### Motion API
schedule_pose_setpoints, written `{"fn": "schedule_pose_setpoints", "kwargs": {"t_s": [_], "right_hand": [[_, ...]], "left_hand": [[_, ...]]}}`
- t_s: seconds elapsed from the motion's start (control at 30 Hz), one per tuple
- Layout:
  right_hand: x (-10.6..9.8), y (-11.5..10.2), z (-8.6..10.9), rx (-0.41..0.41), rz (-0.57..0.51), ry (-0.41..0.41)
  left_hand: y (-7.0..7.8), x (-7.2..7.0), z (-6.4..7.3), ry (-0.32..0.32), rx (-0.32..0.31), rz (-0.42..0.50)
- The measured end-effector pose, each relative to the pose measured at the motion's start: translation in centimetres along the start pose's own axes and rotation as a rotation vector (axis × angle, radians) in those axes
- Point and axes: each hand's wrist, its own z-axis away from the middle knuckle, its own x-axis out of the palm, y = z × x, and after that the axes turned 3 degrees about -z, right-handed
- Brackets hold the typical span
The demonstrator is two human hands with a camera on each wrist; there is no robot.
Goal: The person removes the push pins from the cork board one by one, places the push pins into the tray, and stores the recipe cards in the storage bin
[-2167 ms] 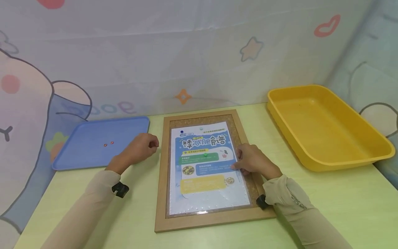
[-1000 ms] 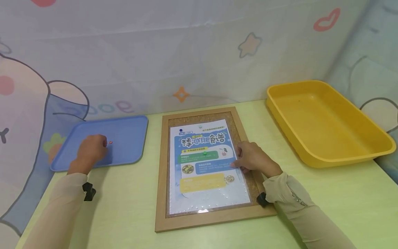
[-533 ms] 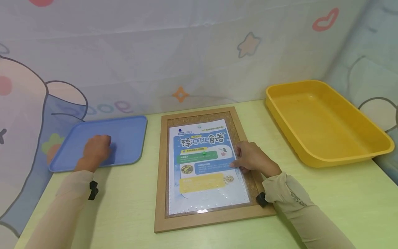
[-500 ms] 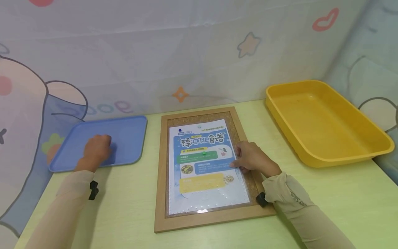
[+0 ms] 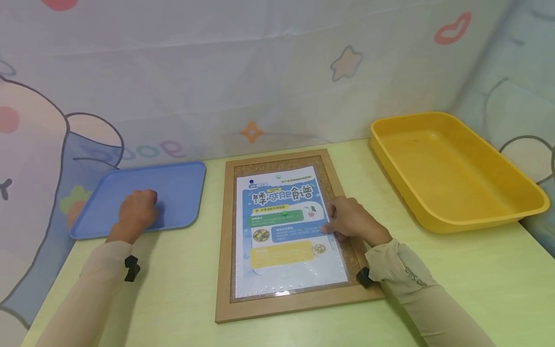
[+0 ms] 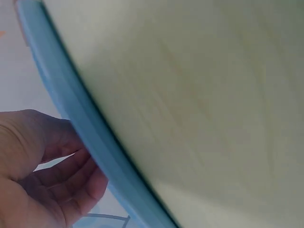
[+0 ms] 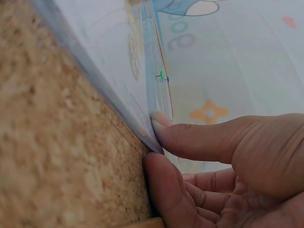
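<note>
My left hand (image 5: 138, 209) is lowered onto the blue tray (image 5: 182, 193) with its fingers bent. In the left wrist view the tray's rim (image 6: 90, 128) hides the fingertips, so whatever lies between them cannot be seen. My right hand (image 5: 353, 219) pinches the right edge of a printed sheet in a clear sleeve (image 5: 295, 277), thumb on top and forefinger beneath, as the right wrist view shows. The sheet lies on a wood-framed cork board (image 5: 299, 308). A dark blue pushpin (image 5: 251, 181), a pale pushpin (image 5: 278, 176) and a green pushpin (image 5: 284, 213) stand in the sheet.
A deep yellow tub (image 5: 459, 178) stands at the right on the pale green table (image 5: 173, 299). Behind it all hangs a printed cloth backdrop (image 5: 217, 72), right at the table's back edge.
My left hand has gone from beside the board leftward and down onto the blue tray. Two small orange-red pieces seen there earlier are now out of sight. My right hand keeps its place.
</note>
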Motion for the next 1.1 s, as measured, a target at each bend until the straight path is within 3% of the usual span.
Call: {"fn": "schedule_pose_setpoints", "kwargs": {"t_s": [0.13,0.37,0.6,0.97,1.1], "right_hand": [[0.0,0.0,-0.1,0.002,0.010,0.002],[0.0,0.1,-0.1,-0.009,0.014,0.002],[0.1,0.1,-0.1,0.000,0.012,-0.003],[0.3,0.0,-0.1,0.005,0.021,0.002],[0.2,0.0,-0.1,0.004,0.023,0.005]], "left_hand": [[0.5,-0.4,0.5,0.010,-0.011,0.065],[3.3,-1.8,1.0,0.034,0.186,0.309],[8.4,-2.3,1.1,0.075,0.333,0.551],[17.2,-2.1,0.8,-0.055,0.518,0.558],[20.0,-1.8,0.7,-0.082,0.612,0.494]]}}
